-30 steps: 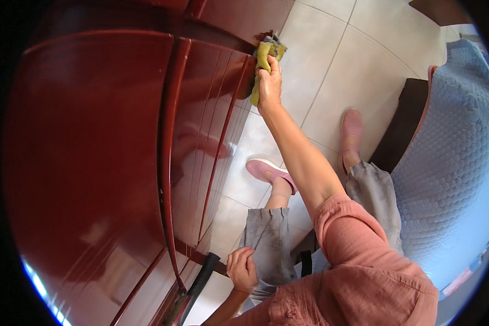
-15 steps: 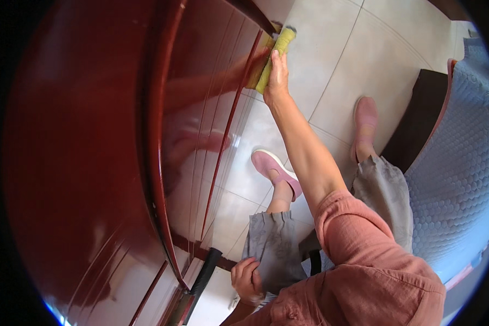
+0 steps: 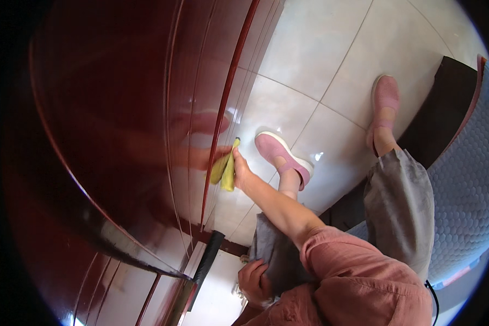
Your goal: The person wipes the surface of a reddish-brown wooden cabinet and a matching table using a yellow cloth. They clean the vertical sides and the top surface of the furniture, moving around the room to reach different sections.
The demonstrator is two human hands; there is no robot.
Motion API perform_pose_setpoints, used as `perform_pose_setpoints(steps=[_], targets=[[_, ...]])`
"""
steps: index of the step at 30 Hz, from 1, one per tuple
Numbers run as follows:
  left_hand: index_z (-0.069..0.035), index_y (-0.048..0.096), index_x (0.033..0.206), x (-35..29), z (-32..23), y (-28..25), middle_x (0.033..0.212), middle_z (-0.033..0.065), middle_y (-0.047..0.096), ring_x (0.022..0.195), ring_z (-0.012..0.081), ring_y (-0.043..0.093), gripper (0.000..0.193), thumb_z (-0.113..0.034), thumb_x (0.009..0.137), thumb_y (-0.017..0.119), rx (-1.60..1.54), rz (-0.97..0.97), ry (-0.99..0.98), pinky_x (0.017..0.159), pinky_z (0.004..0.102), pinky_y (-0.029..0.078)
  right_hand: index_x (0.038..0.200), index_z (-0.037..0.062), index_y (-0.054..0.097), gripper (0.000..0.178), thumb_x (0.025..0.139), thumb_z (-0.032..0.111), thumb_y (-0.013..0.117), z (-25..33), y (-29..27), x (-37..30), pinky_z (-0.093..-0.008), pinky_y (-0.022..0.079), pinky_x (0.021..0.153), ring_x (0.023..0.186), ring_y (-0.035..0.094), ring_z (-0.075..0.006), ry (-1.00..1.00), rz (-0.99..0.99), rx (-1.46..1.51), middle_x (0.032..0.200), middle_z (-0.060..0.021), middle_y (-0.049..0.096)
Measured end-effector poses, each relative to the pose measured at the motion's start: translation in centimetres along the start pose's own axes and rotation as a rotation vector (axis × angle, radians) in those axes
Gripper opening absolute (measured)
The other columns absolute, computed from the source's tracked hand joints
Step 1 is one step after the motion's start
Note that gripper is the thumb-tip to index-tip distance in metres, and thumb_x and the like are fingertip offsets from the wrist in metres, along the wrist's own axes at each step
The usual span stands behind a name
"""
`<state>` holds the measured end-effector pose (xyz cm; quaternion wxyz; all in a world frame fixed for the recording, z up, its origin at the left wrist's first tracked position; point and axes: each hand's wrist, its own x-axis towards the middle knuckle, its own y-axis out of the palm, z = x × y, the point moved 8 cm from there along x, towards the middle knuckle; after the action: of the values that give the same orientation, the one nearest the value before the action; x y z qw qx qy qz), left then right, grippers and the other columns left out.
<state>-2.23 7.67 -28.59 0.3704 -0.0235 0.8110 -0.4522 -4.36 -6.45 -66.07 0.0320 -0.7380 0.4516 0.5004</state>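
Observation:
My right hand [image 3: 241, 173] is closed round a yellow-green cloth [image 3: 228, 173]. The cloth is folded, with its end hanging below my fingers. It is up against the glossy dark red panel [image 3: 130, 103], which mirrors the hand and cloth. Lower down, my left hand [image 3: 255, 280] lies against the knee of my grey trouser leg [image 3: 280, 255]. Its fingers are curled together over the fabric, and part of the palm is hidden.
My feet in pink shoes [image 3: 283, 154] stand on pale floor tiles [image 3: 320, 60]. A bed with a light blue quilted cover [image 3: 464, 179] and dark base [image 3: 445, 106] is to the right. A black tube-like piece [image 3: 207, 261] slants near the panel's lower end.
My right hand has drawn the cloth along the panel from its far end back toward me, bending the arm. The view has shifted too. My left hand stays at the knee.

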Motion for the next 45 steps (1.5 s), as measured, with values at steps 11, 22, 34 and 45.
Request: perform_pose_setpoints(steps=[11, 22, 34, 45], targets=[[-0.005, 0.072, 0.104, 1.2, -0.8, -1.0, 0.113, 0.0122, 0.070, 0.105, 0.0341, 0.064, 0.021, -0.007, 0.085, 0.062, 0.060, 0.017, 0.071, 0.094, 0.0445, 0.048, 0.131, 0.0082, 0.055, 0.044, 0.102, 0.041, 0.050, 45.3, 22.6, -16.2, -0.0555, 0.057, 0.086, 0.106, 0.062, -0.0320, -1.010, 0.310, -0.255, 0.120, -0.0122, 0.063], [-0.005, 0.072, 0.103, 0.5, 0.6, -0.4, 0.110, 0.0111, 0.072, 0.102, 0.0334, 0.066, 0.022, -0.006, 0.084, 0.061, 0.058, 0.006, 0.050, 0.093, 0.0435, 0.049, 0.148, 0.0123, 0.036, 0.058, 0.102, 0.043, 0.052, 8.8, 0.5, 1.6, -0.0435, 0.039, 0.109, 0.131, 0.045, -0.0268, -0.847, -0.121, -0.363, 0.141, -0.0118, 0.047], [-0.003, 0.071, 0.105, -0.6, 1.1, -1.2, 0.112, 0.0131, 0.069, 0.105, 0.0349, 0.063, 0.021, -0.005, 0.088, 0.058, -0.003, -0.042, 0.056, 0.096, 0.0447, 0.047, 0.138, 0.0066, 0.054, 0.045, 0.093, 0.011, 0.055, 27.4, 13.9, -15.8, -0.0354, 0.052, 0.085, 0.098, 0.060, -0.0190, -1.059, 0.037, -0.204, 0.112, -0.0081, 0.063], [-0.001, 0.070, 0.104, -1.5, 0.4, -1.3, 0.112, 0.0147, 0.070, 0.100, 0.0358, 0.061, 0.020, -0.003, 0.090, 0.055, -0.012, -0.092, 0.015, 0.093, 0.0434, 0.048, 0.120, -0.0006, 0.048, 0.038, 0.086, 0.008, 0.062, -2.3, 5.6, -15.7, -0.0442, 0.044, 0.099, 0.115, 0.052, -0.0320, -1.068, -0.249, -1.155, 0.119, -0.0214, 0.051]])
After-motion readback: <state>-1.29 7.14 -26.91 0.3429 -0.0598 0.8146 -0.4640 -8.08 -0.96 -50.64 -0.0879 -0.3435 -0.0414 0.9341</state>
